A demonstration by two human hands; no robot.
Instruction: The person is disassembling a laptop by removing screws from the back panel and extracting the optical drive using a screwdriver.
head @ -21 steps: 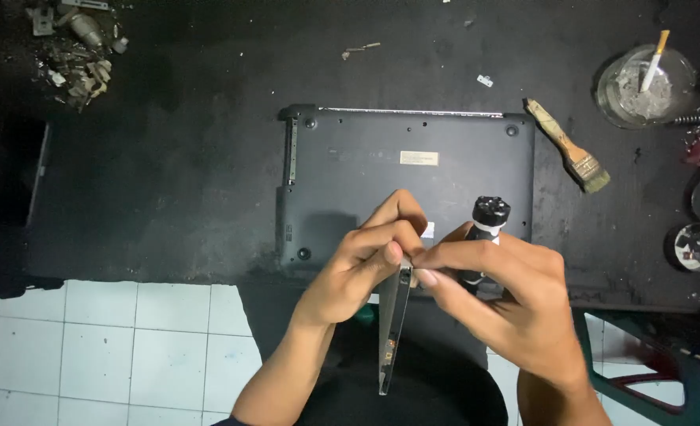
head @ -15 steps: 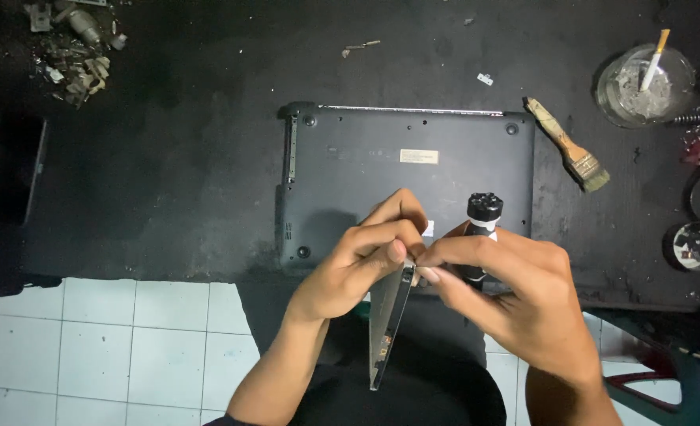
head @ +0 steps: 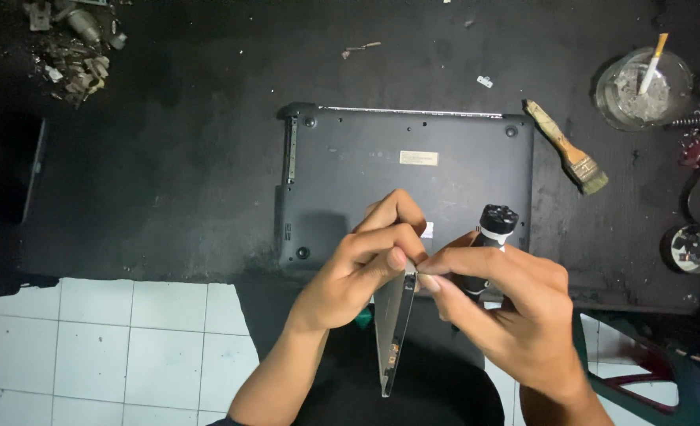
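My left hand [head: 362, 264] pinches the top end of a thin silver drive-like slab [head: 392, 339], held on edge and hanging down toward my lap. My right hand [head: 508, 312] grips a screwdriver with a black ribbed cap [head: 497, 222] and its fingertips meet the slab's top corner next to my left thumb. Both hands hover over the near edge of an upside-down dark grey laptop [head: 381, 173] lying on the black worktable [head: 168, 173]. The screwdriver's tip is hidden behind my fingers.
A paintbrush [head: 567, 147] lies right of the laptop. A glass ashtray with a cigarette [head: 642, 87] sits at the far right, a small round container [head: 691, 248] below it. Scrap parts [head: 74, 47] pile at the top left. White floor tiles [head: 105, 347] show below the table.
The silver slab has swung slightly, its lower end shifting left, while both hands stay pinched at its top. The laptop has not moved.
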